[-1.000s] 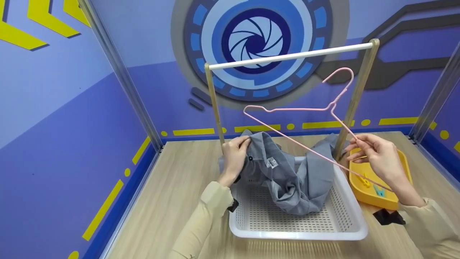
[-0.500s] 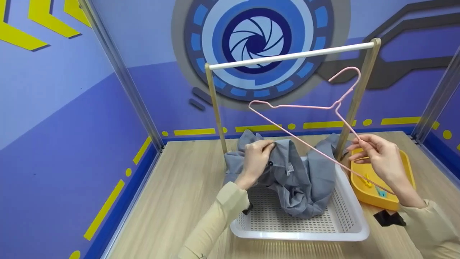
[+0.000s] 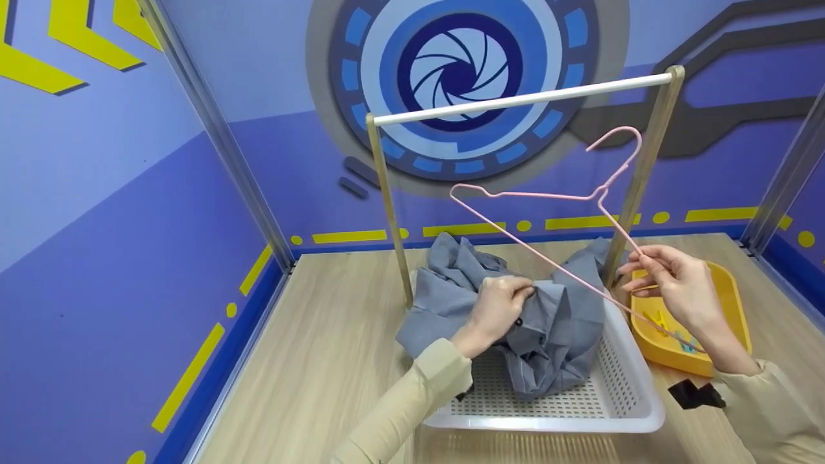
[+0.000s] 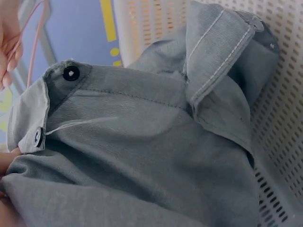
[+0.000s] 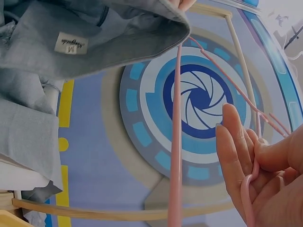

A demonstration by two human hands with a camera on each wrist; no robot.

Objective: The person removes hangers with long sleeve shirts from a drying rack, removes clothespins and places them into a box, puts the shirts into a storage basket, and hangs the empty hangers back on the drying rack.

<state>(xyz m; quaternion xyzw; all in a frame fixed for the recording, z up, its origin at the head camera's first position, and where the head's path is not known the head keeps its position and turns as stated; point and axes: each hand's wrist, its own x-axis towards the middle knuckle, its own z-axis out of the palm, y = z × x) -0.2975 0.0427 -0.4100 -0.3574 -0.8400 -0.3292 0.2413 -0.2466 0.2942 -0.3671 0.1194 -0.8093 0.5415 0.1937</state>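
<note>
A grey-blue button shirt (image 3: 445, 303) lies bunched in and over the left side of a white perforated basket (image 3: 541, 422). My left hand (image 3: 496, 309) pinches the shirt near its collar, beside a dark button. In the left wrist view, black buttons (image 4: 71, 73) and a loose thread show on the cloth. My right hand (image 3: 686, 287) pinches a pink wire hanger (image 3: 535, 194) by one shoulder, its hook upward and tilted. The hanger's long lower bar runs above the basket. In the right wrist view, the collar's label (image 5: 71, 43) faces the camera, and the hanger (image 5: 175, 142) crosses in front.
Behind the basket stands a wooden rack with a white rail (image 3: 522, 100). Right of it, a yellow tray (image 3: 741, 309) holds yellow and teal clothespins (image 3: 657, 320). Blue printed panels (image 3: 290, 174) enclose the wooden table (image 3: 309, 361) at the back and sides.
My left hand has moved right and down with the shirt's collar, toward the hanger. More cloth now spreads over the basket's left side. My right hand and the hanger have shifted only slightly.
</note>
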